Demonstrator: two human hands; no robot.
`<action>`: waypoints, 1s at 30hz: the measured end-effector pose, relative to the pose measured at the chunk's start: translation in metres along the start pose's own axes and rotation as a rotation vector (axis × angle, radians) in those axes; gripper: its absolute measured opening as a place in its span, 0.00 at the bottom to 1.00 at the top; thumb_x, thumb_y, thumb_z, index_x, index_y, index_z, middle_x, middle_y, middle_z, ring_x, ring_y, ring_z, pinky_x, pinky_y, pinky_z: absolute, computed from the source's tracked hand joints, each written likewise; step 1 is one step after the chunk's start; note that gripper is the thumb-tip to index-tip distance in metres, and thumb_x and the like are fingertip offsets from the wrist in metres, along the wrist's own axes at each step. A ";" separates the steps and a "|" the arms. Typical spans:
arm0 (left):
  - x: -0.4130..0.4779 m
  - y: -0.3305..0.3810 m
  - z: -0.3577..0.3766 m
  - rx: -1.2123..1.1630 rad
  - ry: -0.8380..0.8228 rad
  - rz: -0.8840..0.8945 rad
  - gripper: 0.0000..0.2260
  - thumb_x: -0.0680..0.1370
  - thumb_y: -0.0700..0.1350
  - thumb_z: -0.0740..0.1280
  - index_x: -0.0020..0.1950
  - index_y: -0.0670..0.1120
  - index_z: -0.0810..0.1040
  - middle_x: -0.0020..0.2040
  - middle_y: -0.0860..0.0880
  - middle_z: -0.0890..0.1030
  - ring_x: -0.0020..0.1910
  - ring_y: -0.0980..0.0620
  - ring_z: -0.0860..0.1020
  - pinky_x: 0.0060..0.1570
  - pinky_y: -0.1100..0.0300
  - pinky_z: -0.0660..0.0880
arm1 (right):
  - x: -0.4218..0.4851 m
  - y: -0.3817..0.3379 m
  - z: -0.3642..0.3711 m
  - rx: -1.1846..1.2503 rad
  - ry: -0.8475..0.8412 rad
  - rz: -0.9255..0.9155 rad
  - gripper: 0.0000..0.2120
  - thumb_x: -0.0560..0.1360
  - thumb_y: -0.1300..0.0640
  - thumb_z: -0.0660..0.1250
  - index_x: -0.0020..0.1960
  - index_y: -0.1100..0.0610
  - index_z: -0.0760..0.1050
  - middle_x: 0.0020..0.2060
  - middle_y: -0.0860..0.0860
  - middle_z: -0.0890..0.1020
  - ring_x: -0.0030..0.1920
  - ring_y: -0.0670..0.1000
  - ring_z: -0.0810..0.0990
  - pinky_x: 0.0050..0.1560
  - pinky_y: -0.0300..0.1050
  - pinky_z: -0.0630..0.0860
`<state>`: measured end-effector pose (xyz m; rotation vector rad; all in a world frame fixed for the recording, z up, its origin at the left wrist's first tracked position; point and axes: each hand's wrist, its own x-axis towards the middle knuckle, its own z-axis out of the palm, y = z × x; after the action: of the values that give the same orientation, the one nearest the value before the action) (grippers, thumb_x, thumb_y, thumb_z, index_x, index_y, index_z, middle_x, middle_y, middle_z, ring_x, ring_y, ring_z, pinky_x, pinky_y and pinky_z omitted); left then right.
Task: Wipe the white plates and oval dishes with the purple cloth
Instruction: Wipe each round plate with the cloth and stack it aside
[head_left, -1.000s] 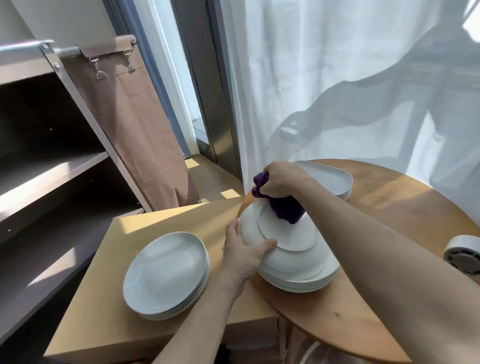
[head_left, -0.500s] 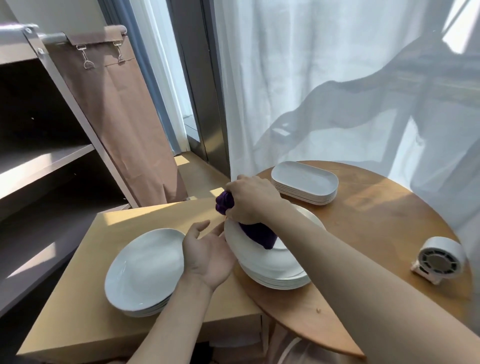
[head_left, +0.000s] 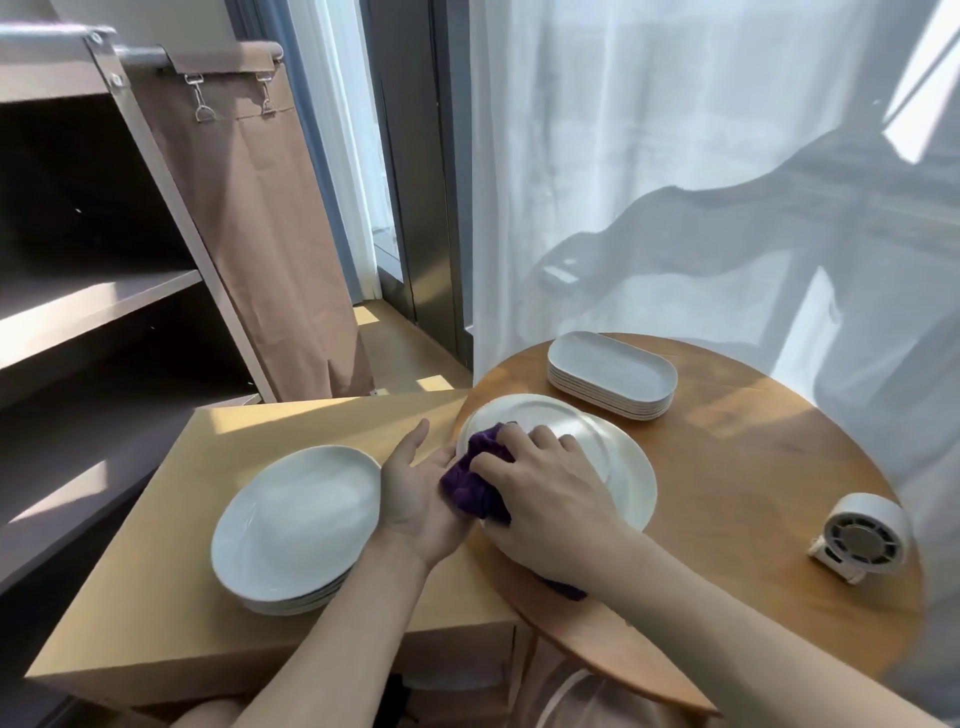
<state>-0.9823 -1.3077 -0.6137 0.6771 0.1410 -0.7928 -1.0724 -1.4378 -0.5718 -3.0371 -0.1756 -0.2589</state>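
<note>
**Head cam: top plate could slide off**

Risk: plate stack (head_left: 623, 467) sits by the table (head_left: 779, 467) edge. A hard rub w/ the purple cloth (head_left: 470, 483) may shove the top plate off, as my left hand (head_left: 415, 483) lies flat-open at the stack's left rim, gripping nothing. Right hand (head_left: 545, 483) curls round the cloth, pressing it on the stack's left side. Oval dishes (head_left: 613, 374) sit behind the stack.

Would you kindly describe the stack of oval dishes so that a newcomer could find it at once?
Start at the round wooden table by the white curtain. At its far edge sits the stack of oval dishes. Unlike the round plate stacks, it is elongated and untouched.
</note>
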 end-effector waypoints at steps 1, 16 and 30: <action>0.001 0.000 0.002 0.029 0.009 0.005 0.27 0.81 0.56 0.63 0.74 0.40 0.73 0.68 0.37 0.78 0.65 0.36 0.79 0.59 0.44 0.79 | -0.008 0.003 0.001 0.017 -0.001 0.019 0.21 0.78 0.39 0.65 0.68 0.44 0.71 0.65 0.51 0.73 0.59 0.56 0.72 0.59 0.53 0.70; 0.010 -0.008 0.004 0.387 0.053 0.074 0.17 0.85 0.39 0.60 0.73 0.41 0.73 0.65 0.36 0.80 0.66 0.36 0.78 0.66 0.39 0.75 | -0.061 0.016 0.016 -0.103 0.102 0.102 0.23 0.64 0.45 0.77 0.57 0.50 0.80 0.52 0.54 0.81 0.46 0.59 0.80 0.42 0.54 0.80; 0.000 -0.008 -0.001 0.308 0.014 0.080 0.27 0.84 0.62 0.54 0.67 0.44 0.81 0.64 0.42 0.81 0.61 0.46 0.80 0.58 0.52 0.76 | 0.017 -0.010 0.005 0.206 0.182 0.312 0.15 0.76 0.42 0.69 0.58 0.48 0.77 0.53 0.49 0.77 0.51 0.53 0.72 0.51 0.49 0.71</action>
<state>-0.9881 -1.3113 -0.6188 0.9737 0.0032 -0.7398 -1.0560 -1.4255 -0.5726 -2.7638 0.2648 -0.4568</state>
